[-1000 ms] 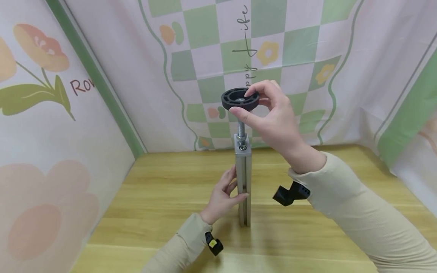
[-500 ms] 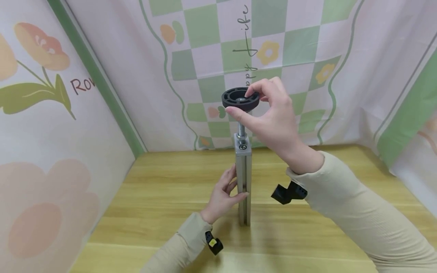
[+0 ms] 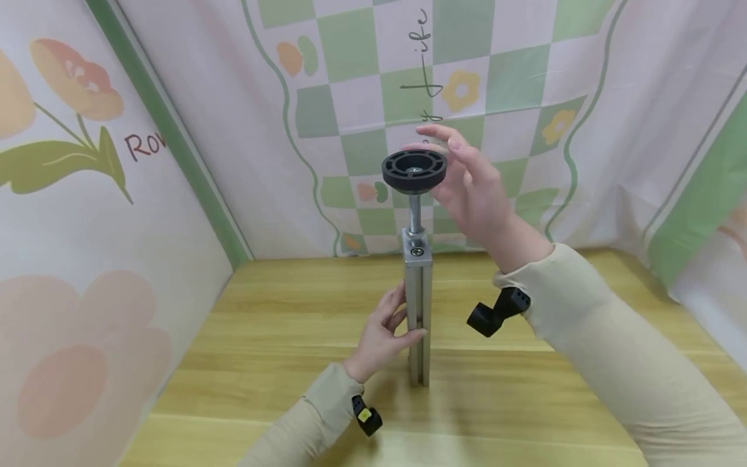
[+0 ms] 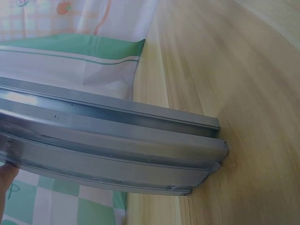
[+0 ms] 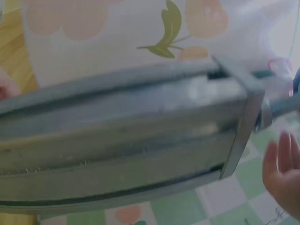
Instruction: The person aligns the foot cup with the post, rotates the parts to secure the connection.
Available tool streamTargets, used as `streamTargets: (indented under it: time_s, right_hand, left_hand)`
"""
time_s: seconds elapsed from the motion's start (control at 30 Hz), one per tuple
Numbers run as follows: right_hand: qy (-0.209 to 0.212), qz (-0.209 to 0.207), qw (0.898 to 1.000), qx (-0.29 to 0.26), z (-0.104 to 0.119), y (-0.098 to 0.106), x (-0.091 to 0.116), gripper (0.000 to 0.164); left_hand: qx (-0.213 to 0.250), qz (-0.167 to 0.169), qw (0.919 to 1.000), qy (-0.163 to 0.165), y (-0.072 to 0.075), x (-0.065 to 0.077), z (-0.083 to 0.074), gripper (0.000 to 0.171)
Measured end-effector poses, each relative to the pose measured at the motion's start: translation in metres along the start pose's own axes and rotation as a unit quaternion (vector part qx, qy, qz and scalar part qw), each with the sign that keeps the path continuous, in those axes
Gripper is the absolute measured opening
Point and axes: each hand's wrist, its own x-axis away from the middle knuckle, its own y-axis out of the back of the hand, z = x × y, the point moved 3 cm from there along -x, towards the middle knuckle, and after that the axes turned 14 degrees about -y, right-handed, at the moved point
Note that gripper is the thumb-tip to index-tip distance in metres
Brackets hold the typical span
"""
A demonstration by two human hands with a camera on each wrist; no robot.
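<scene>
An aluminium profile (image 3: 418, 318) stands upright on the wooden table, its slots running lengthwise. A metal end plate (image 3: 417, 254) with a screw caps its top. From that plate rises a threaded rod (image 3: 415, 211), carrying a round black levelling foot (image 3: 414, 172) with its ribbed underside up. My left hand (image 3: 376, 337) grips the profile around its middle, thumb on the near face. My right hand (image 3: 473, 188) is beside and behind the levelling foot, fingers spread and relaxed, holding nothing. In the right wrist view, right-hand fingers (image 5: 283, 173) show below the rod.
The wooden table (image 3: 280, 305) extends to both sides of the profile. A patterned curtain (image 3: 350, 104) hangs behind the table's far edge, and a flowered one (image 3: 70, 246) lines the left side. Small black wrist mounts (image 3: 496, 312) stick out under the sleeves.
My right hand has let go of the levelling foot's rim, its fingers loosening and moving behind and right of it. My left hand keeps its grip on the profile, which stays in place.
</scene>
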Motion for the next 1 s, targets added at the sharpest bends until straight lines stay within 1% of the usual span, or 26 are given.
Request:
streamTargets:
  time_s: [0.1, 0.2, 0.33, 0.53, 0.63, 0.87, 1.0]
  right_hand:
    - [-0.059, 0.058, 0.996, -0.032, -0.0036, 0.0055, -0.0034, 0.040]
    - [-0.090, 0.106, 0.988, -0.071, -0.0058, 0.0078, -0.0044, 0.046]
    - [-0.096, 0.160, 0.975, -0.124, -0.0068, 0.0062, -0.0049, 0.047]
    - [-0.085, 0.217, 0.959, -0.161, -0.0077, 0.0022, -0.0062, 0.052]
    - [-0.078, 0.228, 0.957, -0.163, -0.0078, 0.0008, -0.0060, 0.052]
    - [-0.066, 0.226, 0.960, -0.152, -0.0086, 0.0022, -0.0038, 0.051]
    - [-0.053, 0.229, 0.960, -0.151, -0.0084, 0.0048, -0.0028, 0.050]
  left_hand:
    - [-0.003, 0.000, 1.0000, 0.001, 0.0000, -0.0002, 0.0001, 0.098]
    - [-0.004, 0.001, 1.0000, 0.002, -0.0001, -0.0002, 0.0003, 0.099]
    - [-0.009, 0.003, 1.0000, 0.001, -0.0001, 0.0000, 0.0003, 0.099]
    - [-0.012, 0.003, 0.9999, 0.000, 0.0001, 0.0003, -0.0002, 0.098]
    - [-0.014, 0.005, 0.9999, -0.004, 0.0003, 0.0001, -0.0002, 0.097]
    - [-0.011, 0.011, 0.9998, -0.012, 0.0001, 0.0003, 0.0006, 0.096]
    - [-0.011, 0.011, 0.9998, -0.010, 0.0005, 0.0008, 0.0014, 0.096]
